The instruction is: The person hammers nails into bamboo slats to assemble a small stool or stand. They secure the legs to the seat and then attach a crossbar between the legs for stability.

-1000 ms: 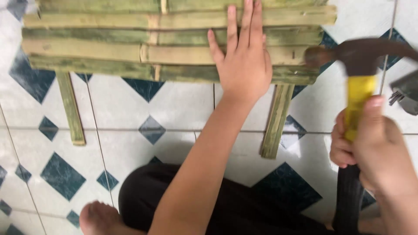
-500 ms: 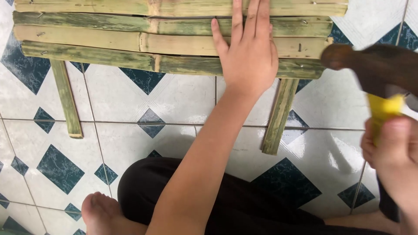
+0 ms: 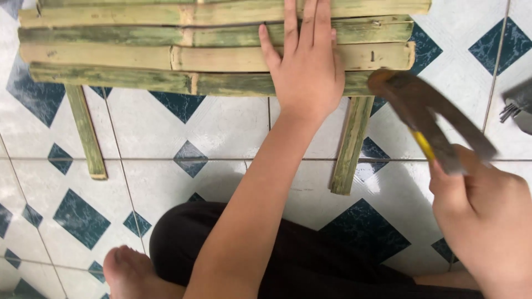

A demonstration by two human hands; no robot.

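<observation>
On the tiled floor (image 3: 221,133), left hand (image 3: 307,72) lies flat and unclenched on the bamboo slats (image 3: 166,55) near their right edge, while right hand (image 3: 487,216) grips a hammer (image 3: 426,116) just off that edge.

Both arms are bare from wrist to elbow, with no sleeve, watch or ring in view. The left hand (image 3: 306,72) shows short, unpainted nails; the right hand (image 3: 487,216) is blurred, so its nails cannot be judged. Black trousers (image 3: 288,260) cover the legs. One foot (image 3: 130,271) is bare.
</observation>
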